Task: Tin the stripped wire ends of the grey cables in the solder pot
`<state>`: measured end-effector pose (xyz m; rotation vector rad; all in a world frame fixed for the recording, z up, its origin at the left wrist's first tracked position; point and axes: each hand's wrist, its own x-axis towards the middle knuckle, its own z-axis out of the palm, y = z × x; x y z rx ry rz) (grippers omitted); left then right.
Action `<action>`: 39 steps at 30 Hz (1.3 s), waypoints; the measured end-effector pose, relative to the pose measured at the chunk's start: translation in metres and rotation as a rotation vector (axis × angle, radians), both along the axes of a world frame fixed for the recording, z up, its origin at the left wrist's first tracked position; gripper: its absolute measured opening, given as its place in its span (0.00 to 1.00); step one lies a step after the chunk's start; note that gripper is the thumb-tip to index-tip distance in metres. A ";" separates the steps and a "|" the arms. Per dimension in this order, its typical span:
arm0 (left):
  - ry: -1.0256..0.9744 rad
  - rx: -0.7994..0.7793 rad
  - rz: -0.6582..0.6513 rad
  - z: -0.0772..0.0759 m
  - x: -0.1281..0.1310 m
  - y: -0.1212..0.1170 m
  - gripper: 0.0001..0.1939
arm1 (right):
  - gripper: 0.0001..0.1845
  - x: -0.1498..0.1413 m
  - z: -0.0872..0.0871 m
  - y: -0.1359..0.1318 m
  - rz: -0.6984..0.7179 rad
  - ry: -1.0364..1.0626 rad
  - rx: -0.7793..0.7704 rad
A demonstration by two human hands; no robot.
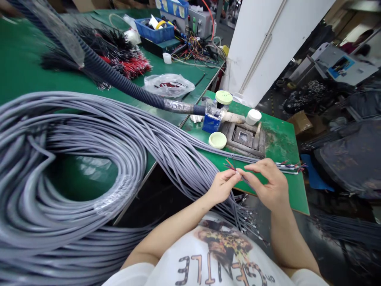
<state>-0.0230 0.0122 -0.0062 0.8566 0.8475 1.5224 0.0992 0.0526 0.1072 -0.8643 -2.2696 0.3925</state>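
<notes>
My left hand (224, 186) pinches the end of a grey cable between thumb and fingertips. Thin coloured wires (229, 165), some orange and dark red, fan out past the fingertips. Close beside it, my right hand (269, 183) has its thumb at the same cable end, with the forefinger bent above; its grip is partly hidden. Behind the hands runs a bundle of grey cables (175, 153), leading from a big coil (131, 159) on the left. Several stripped cable ends (293, 167) lie to the right of my right hand.
A grimy solder pot (244, 137) sits on the green board, under the nozzle of a ribbed hose (143, 93). Around it stand a blue box (211, 122), a pale green dish (217, 140), a lidded jar (224, 97) and a white tub (253, 116). Black wires (98, 49) lie behind.
</notes>
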 end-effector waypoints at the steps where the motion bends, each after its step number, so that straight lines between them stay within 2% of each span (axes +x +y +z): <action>1: 0.036 0.016 -0.012 -0.002 0.001 -0.001 0.19 | 0.07 -0.001 0.004 0.002 0.040 -0.045 0.007; 4: 0.090 0.076 -0.051 -0.005 0.003 -0.004 0.22 | 0.10 -0.006 0.010 0.007 0.121 -0.187 0.045; 8: 0.130 0.129 -0.079 0.000 0.003 -0.007 0.23 | 0.09 -0.018 0.010 0.010 0.133 -0.285 0.065; 10: 0.155 0.138 -0.082 0.003 0.001 -0.008 0.22 | 0.05 -0.022 0.008 0.010 0.134 -0.256 0.060; 13: 0.161 0.133 -0.049 0.005 -0.002 -0.008 0.20 | 0.06 -0.024 0.002 0.007 0.118 -0.143 0.074; 17: 0.063 0.051 0.029 0.004 -0.008 -0.004 0.20 | 0.05 -0.020 -0.009 0.000 0.061 -0.047 0.143; 21: -0.050 0.005 0.026 -0.001 -0.011 -0.002 0.19 | 0.11 -0.010 -0.012 -0.004 0.044 0.026 0.135; 27: -0.296 -0.017 -0.118 -0.006 -0.014 -0.006 0.20 | 0.22 0.008 -0.008 0.010 0.222 0.051 0.112; 33: -0.490 -0.015 -0.182 0.005 -0.027 -0.008 0.19 | 0.27 0.015 -0.021 0.018 0.495 -0.211 0.178; 36: -0.531 -0.048 -0.199 0.009 -0.030 -0.005 0.21 | 0.25 0.009 -0.033 0.016 0.529 -0.211 0.264; 39: -0.427 -0.072 -0.158 0.011 -0.033 -0.003 0.24 | 0.23 0.001 -0.038 0.023 0.501 -0.095 0.290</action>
